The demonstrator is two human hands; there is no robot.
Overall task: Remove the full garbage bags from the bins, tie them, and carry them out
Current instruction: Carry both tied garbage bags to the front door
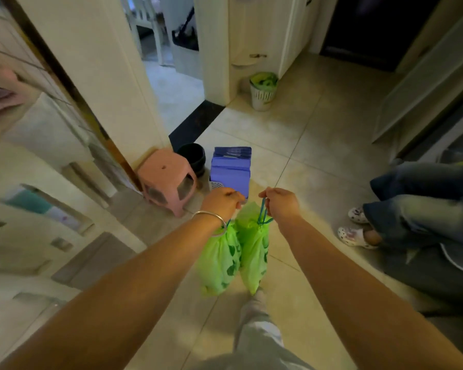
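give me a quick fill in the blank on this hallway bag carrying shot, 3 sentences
1. Each hand holds a bag by its blue drawstring; the bags are ____ in colour.
2. The stool by the door frame is ____.
3. The white bin ahead is lined with a ____ bag.

Left hand, right hand, left bag, right bag.

Answers: green; pink; green

The left hand covers whatever cord it grips, and its wrist hides the neck of the left green bag; the seated person is cut off by the right edge and blurred; the white bin's contents are too small to tell; the pink cloth at the left edge is smeared.
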